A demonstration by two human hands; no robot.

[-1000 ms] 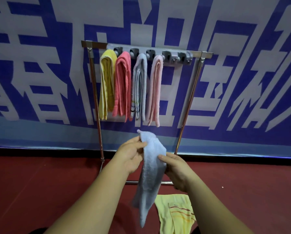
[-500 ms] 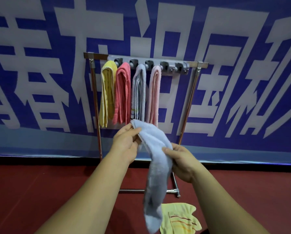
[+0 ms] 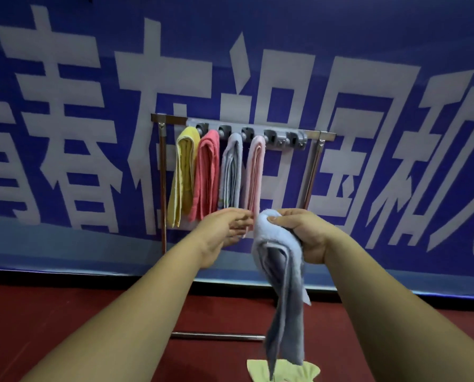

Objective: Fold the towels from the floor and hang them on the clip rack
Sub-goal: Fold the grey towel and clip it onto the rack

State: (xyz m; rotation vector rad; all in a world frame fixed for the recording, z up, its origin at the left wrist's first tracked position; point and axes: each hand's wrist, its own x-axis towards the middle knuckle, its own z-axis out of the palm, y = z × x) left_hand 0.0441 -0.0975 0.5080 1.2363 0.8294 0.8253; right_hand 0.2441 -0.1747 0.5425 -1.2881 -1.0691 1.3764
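Blue banner (image 3: pixel 65 188) with white characters behind, red floor (image 3: pixel 51 326) below, clip rack (image 3: pixel 247 133) standing between.

Four towels already clipped: yellow (image 3: pixel 183 172), coral (image 3: pixel 207 172), grey-blue (image 3: pixel 231 169), pink (image 3: pixel 256 172). Two clips (image 3: pixel 281 136) free at the right end.

Blue towel (image 3: pixel 281 285) now gripped by the right hand (image 3: pixel 307 238) alone, fingers clenched over the folded top. A second ago pinched by both hands and lower down; since then raised toward the rack. Left hand (image 3: pixel 222 232) now off the cloth, fingers loose and open, just beside the pink towel's lower end. Probably folding finished, hanging next.

Long axis near vertical: folded bend up at the fist, loose ends down toward the floor, tail slightly right. Another pale yellow towel (image 3: pixel 285 370) on the floor beneath, not yet folded.
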